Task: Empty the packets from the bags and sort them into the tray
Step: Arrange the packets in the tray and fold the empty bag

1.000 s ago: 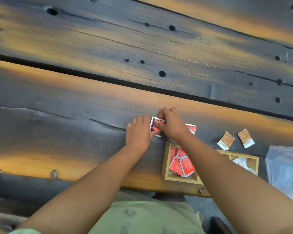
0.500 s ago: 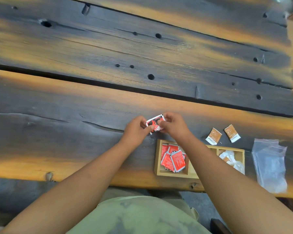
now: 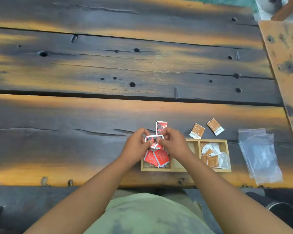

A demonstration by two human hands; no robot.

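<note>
Left hand [image 3: 137, 146] and right hand [image 3: 173, 144], both pinching a red packet [image 3: 154, 141], have moved from table [image 3: 74, 132] to above the tray [image 3: 184, 170], left compartment; best released low onto the red pile [image 3: 156, 157].

Bench [image 3: 108, 68]: dark weathered planks streaked with orange, marked by round holes and long cracks, with a black gap running left to right between two planks. Pale plank [image 3: 282, 65]: slants along the bench's right end, spotted with dark knots. Grey floor [image 3: 24, 203] below the near edge; dark round rim [image 3: 284, 215], partly cut off, at bottom right.
</note>
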